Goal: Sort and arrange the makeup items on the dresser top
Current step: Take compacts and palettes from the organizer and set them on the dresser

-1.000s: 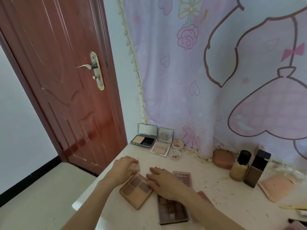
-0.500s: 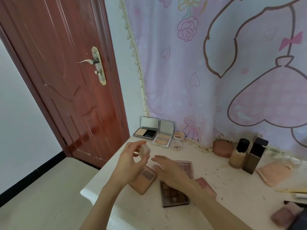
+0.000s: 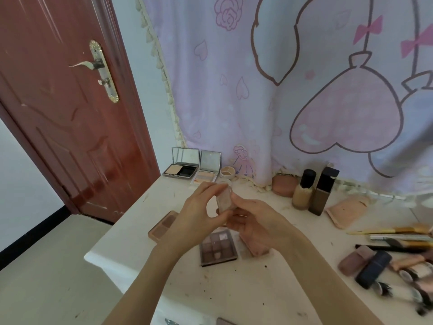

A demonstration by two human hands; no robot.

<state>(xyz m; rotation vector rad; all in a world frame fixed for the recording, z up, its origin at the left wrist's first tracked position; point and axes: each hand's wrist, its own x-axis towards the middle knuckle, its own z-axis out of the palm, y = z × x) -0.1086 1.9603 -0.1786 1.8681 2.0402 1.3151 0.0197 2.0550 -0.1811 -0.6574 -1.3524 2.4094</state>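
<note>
Both hands meet above the desk (image 3: 269, 289), holding one small clear compact (image 3: 225, 200) between them. Left hand (image 3: 199, 219) pinches it with thumb below and fingers curled over the top edge; right hand (image 3: 255, 221) has its fingers curled toward the compact's lower side, though how firmly they grip is hard to tell. The compact is lifted, tilted, well above the dark eyeshadow palette (image 3: 219, 248) that lies flat directly beneath the hands.

Left of that palette lies a tan palette (image 3: 161, 227), partly hidden by the left wrist. Far behind the dark palette, against the curtain (image 3: 257, 90), two open mirrored compacts (image 3: 187, 166) stand side by side with a small round pot (image 3: 227, 172) next to them. To the right of the palette, two foundation bottles (image 3: 314, 188) stand upright, and brushes and tubes (image 3: 398, 259) lie loose.

By my judgement the step in hand is inspecting or closing this one compact before placing it. The next move calls for choosing its group, probably the row of compacts by the curtain, and setting it down squarely without knocking its neighbours.
</note>
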